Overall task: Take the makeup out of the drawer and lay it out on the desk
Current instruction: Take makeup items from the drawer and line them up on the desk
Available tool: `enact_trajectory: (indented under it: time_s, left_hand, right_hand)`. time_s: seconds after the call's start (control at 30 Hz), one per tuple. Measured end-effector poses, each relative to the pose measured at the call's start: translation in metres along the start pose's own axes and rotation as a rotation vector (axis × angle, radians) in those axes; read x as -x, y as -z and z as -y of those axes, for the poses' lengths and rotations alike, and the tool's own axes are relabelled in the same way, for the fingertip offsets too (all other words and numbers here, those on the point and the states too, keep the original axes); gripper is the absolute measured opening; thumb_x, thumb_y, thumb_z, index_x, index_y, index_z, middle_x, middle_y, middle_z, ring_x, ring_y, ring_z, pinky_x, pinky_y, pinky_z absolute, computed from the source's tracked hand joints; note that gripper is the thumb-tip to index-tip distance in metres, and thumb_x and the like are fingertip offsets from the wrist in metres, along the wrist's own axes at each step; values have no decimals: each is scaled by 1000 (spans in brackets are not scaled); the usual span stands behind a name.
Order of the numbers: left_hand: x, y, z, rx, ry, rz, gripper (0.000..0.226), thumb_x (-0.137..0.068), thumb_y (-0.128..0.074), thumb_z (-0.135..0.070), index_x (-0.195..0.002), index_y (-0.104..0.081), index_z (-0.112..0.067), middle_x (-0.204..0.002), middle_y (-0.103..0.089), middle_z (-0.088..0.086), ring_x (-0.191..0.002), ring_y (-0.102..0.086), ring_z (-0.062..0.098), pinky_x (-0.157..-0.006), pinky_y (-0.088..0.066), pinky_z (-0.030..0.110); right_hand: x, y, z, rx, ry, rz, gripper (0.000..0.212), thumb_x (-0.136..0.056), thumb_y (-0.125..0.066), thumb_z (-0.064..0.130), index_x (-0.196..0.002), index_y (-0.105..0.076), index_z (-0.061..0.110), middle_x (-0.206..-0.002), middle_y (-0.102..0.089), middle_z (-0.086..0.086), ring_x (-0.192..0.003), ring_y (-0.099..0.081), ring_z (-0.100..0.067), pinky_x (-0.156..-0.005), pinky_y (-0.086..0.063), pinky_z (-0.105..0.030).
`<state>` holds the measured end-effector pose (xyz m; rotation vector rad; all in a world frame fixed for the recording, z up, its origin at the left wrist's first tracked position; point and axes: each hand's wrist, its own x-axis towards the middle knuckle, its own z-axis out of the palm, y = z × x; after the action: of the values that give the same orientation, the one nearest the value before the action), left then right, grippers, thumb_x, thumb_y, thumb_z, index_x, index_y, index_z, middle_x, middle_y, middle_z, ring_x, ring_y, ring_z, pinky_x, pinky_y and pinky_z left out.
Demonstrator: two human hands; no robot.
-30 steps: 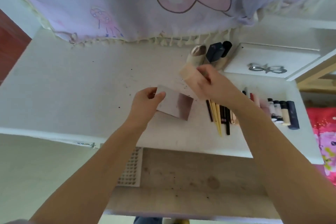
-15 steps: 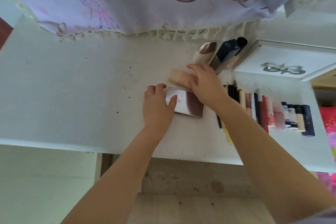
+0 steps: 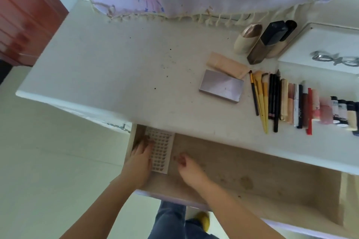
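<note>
The white bench [image 3: 116, 68] has makeup near its right edge. In the open drawer [image 3: 252, 170], the left hand [image 3: 138, 163] rests spread on a white lash tray [image 3: 160, 151]. The right hand [image 3: 191, 170] is loose, holding nothing.

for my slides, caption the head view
Both hands reach a white perforated tray in the open wooden drawer.

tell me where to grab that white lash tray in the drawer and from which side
Pinch the lash tray by its two long edges, coming from above. It lies flat on the drawer floor, narrow enough to span; the left hand is at its left edge, the right hand just right of it.
</note>
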<state>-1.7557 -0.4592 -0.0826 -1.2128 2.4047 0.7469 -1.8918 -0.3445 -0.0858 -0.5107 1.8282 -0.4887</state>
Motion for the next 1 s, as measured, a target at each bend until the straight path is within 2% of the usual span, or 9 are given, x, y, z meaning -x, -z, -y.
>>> enact_trajectory:
  time_s: [0.13,0.3,0.37,0.5,0.57,0.63,0.77,0.9,1.0]
  left_hand:
    - [-9,-17,-7,-109,17,144,70,-96,-33,-16,-148,13,-18,-154,24,9,-144,13,28,-116,-19,44]
    - [-5,-18,-4,-84,7,178,71,-96,-34,-18,-148,16,-17,-154,25,8,-144,11,26,-117,-14,43]
    - [-3,-11,-5,-41,-1,173,69,-98,-35,-25,-149,10,-18,-157,16,7,-145,2,27,-117,-16,43]
    - [9,9,-21,145,36,53,59,-97,-38,-35,-148,-11,-23,-153,-19,9,-133,-34,30,-106,-37,43]
    - [24,27,-33,370,136,19,51,-96,-42,-35,-142,-26,-20,-131,-45,7,-103,-55,19,-82,-50,28]
    - [43,47,-41,544,189,89,40,-96,-45,-31,-132,-41,-15,-104,-59,-4,-82,-59,10,-65,-45,18]
    - [89,99,-47,925,-2,207,21,-96,-49,-25,-115,-56,-28,-95,-72,-10,-85,-69,7,-64,-53,18]
    - [70,161,-71,1025,-152,45,36,-96,-50,-19,-111,-50,-52,-89,-71,-7,-80,-70,8,-55,-52,19]
    - [2,189,-97,819,-170,-207,34,-94,-52,-20,-125,-51,-35,-93,-67,-6,-78,-68,8,-61,-55,23]
  right_hand:
    - [-25,-27,24,-333,-123,7,23,-91,-51,16,-110,-63,15,-115,-67,-11,-96,-63,-20,-76,-49,-24]
    - [-25,-25,32,-441,-204,32,27,-95,-52,18,-116,-60,4,-117,-65,-18,-96,-65,-29,-81,-56,-38]
    - [-18,-16,36,-368,-146,39,26,-98,-47,19,-117,-56,4,-121,-61,-19,-105,-62,-32,-87,-53,-41]
    - [17,9,44,-466,-96,101,21,-101,-40,17,-112,-53,4,-113,-65,-18,-100,-65,-31,-76,-57,-37]
    - [46,27,43,-517,-99,188,25,-101,-39,16,-114,-55,1,-107,-67,-18,-96,-67,-30,-73,-58,-35]
    - [77,47,41,-519,-82,264,25,-101,-41,16,-109,-59,0,-99,-69,-16,-87,-69,-26,-68,-59,-32]
    - [129,85,52,-462,36,314,31,-100,-44,22,-109,-64,0,-95,-73,-14,-78,-71,-22,-59,-56,-24]
    - [126,126,88,-308,300,-2,23,-98,-47,26,-116,-59,20,-92,-74,0,-80,-71,-20,-63,-57,-27]
    - [85,153,124,-253,383,-275,31,-99,-46,23,-130,-47,26,-99,-70,-3,-86,-68,-22,-70,-56,-30]
